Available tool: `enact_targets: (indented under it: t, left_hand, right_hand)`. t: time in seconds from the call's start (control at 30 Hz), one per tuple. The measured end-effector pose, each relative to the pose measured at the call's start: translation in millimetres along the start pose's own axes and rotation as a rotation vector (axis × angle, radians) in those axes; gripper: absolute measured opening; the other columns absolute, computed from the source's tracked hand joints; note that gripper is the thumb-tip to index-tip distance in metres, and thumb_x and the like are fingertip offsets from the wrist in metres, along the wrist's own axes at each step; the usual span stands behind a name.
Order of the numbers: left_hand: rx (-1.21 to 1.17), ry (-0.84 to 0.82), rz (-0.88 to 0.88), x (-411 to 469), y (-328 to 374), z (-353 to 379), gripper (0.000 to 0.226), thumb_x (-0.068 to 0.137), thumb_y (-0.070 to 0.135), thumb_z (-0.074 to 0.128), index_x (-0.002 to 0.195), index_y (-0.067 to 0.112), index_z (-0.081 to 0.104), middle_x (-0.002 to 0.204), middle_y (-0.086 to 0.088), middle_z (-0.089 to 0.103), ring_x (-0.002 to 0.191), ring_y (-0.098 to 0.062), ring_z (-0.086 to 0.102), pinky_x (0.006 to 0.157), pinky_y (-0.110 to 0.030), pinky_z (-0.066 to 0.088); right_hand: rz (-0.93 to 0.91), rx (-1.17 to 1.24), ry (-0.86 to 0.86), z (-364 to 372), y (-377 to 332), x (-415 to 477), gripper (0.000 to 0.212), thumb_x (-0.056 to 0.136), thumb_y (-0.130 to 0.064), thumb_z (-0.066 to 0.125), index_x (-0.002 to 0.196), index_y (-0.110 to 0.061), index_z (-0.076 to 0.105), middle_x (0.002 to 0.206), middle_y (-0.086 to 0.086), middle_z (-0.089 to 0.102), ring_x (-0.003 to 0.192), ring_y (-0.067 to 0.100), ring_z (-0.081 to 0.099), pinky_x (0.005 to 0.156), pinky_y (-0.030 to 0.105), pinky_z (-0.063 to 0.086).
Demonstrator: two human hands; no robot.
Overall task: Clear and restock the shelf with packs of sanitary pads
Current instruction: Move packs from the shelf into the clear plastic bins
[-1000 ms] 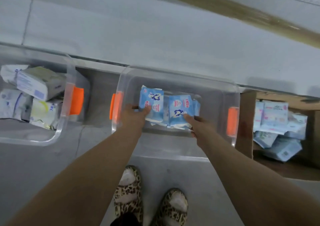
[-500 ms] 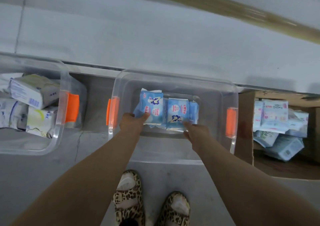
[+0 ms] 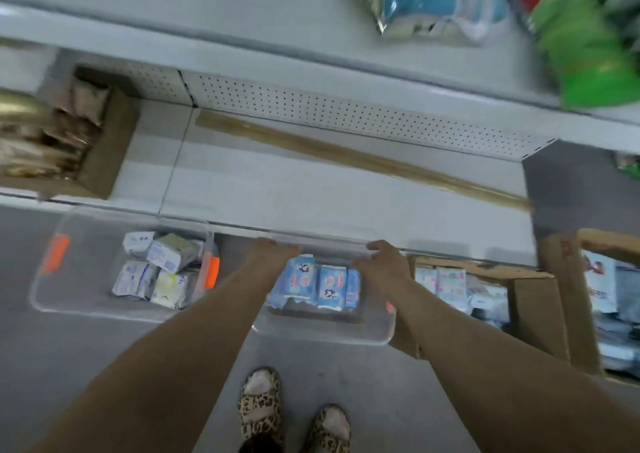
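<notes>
Several blue packs of pads (image 3: 318, 284) stand side by side in a clear bin (image 3: 322, 338) on the floor in front of me. My left hand (image 3: 273, 251) hovers at the bin's far rim, fingers stretched to the right, holding nothing. My right hand (image 3: 381, 258) is at the rim's other end with loosely curled fingers and no pack in it. Whether either hand touches the rim is unclear. The lower shelf board (image 3: 311, 189) lies bare behind the bin.
A second clear bin (image 3: 45, 300) on the left holds white and grey packs (image 3: 156, 272). A cardboard box (image 3: 530, 296) with pale packs (image 3: 446, 282) sits at the right. Another carton (image 3: 104, 161) stands on the shelf's left end. Green and blue bags (image 3: 585, 54) lie on the upper shelf.
Both hands have let go of the blue packs and risen to the bin's far rim. The view has tilted up, bringing the shelf into sight.
</notes>
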State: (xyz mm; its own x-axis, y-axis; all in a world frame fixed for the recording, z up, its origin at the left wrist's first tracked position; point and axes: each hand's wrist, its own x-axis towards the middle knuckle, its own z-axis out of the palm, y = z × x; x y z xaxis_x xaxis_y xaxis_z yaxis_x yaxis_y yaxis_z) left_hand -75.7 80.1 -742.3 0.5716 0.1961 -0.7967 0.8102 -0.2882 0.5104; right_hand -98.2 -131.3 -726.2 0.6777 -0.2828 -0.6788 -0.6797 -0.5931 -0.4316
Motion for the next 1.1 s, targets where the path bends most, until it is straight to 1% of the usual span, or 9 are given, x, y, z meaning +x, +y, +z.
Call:
enact_targets:
  t: [0.1,0.17,0.27,0.37,0.5,0.63,0.73,0.9,1.1]
  left_hand:
    - [0.092,0.021,0.167,-73,64,-29,0.074,0.082,0.043,0.079,0.138,0.002,0.052,0.139,-0.016,0.055,0.123,-0.031,0.057,0.1,-0.033,0.043]
    - [0.151,0.055,0.275,-129,107,-51,0.074,0.087,0.042,0.074,0.142,0.002,0.046,0.146,-0.015,0.049,0.135,-0.03,0.047,0.109,-0.031,0.037]
    - [0.321,0.138,0.462,-215,163,-85,0.069,0.086,0.041,0.074,0.139,0.005,0.048,0.142,-0.015,0.051,0.131,-0.029,0.049,0.104,-0.031,0.04]
    - [0.454,0.234,0.625,-294,214,-124,0.069,0.083,0.036,0.078,0.137,0.007,0.047,0.136,-0.017,0.051,0.123,-0.031,0.051,0.091,-0.03,0.04]
    - [0.554,0.384,0.809,-394,279,-168,0.067,0.083,0.034,0.079,0.137,0.008,0.048,0.135,-0.015,0.052,0.12,-0.032,0.054,0.089,-0.032,0.043]
    - [0.58,0.536,0.981,-477,321,-196,0.06,0.08,0.03,0.079,0.129,0.008,0.052,0.125,-0.017,0.054,0.116,-0.033,0.053,0.086,-0.033,0.041]
    - [0.574,0.594,1.013,-516,340,-211,0.067,0.082,0.031,0.079,0.138,0.012,0.046,0.136,-0.017,0.045,0.123,-0.034,0.049,0.098,-0.037,0.042]
    - [0.585,0.668,0.99,-542,364,-241,0.075,0.084,0.04,0.076,0.146,0.017,0.04,0.148,-0.014,0.037,0.131,-0.032,0.045,0.104,-0.038,0.043]
    - [0.519,0.697,0.96,-527,394,-285,0.075,0.085,0.053,0.071,0.146,0.018,0.043,0.149,-0.009,0.044,0.136,-0.031,0.041,0.108,-0.041,0.041]
  right_hand:
    - [-0.12,0.005,0.011,-59,-49,-58,0.054,0.09,-0.035,0.073,0.137,-0.017,0.054,0.107,0.002,0.063,0.094,0.018,0.059,0.088,0.025,0.047]
    - [-0.206,-0.018,0.023,-100,-82,-98,0.055,0.089,-0.035,0.074,0.137,-0.015,0.055,0.104,0.002,0.063,0.102,0.018,0.06,0.099,0.029,0.046]
    - [-0.355,-0.129,0.046,-164,-128,-163,0.062,0.086,-0.036,0.078,0.139,-0.018,0.052,0.127,0.009,0.062,0.123,0.025,0.058,0.103,0.033,0.045]
    - [-0.529,-0.278,0.087,-230,-175,-228,0.065,0.084,-0.035,0.079,0.141,-0.02,0.051,0.134,0.011,0.06,0.122,0.028,0.059,0.099,0.033,0.048]
    - [-0.734,-0.43,0.22,-314,-231,-310,0.071,0.085,-0.041,0.078,0.146,-0.021,0.049,0.142,0.005,0.057,0.123,0.025,0.057,0.099,0.032,0.047]
    - [-0.863,-0.457,0.375,-377,-269,-379,0.06,0.084,-0.037,0.078,0.138,-0.02,0.056,0.137,0.008,0.06,0.123,0.026,0.057,0.098,0.032,0.047]
    - [-0.912,-0.42,0.399,-407,-287,-415,0.065,0.086,-0.038,0.078,0.143,-0.023,0.05,0.14,0.008,0.055,0.123,0.026,0.057,0.1,0.036,0.048]
    - [-0.933,-0.366,0.457,-435,-315,-444,0.07,0.084,-0.041,0.079,0.144,-0.026,0.048,0.142,0.005,0.054,0.124,0.023,0.056,0.102,0.034,0.046]
    - [-0.953,-0.339,0.492,-447,-356,-449,0.065,0.088,-0.043,0.074,0.144,-0.022,0.049,0.142,0.006,0.055,0.125,0.023,0.054,0.099,0.031,0.043]
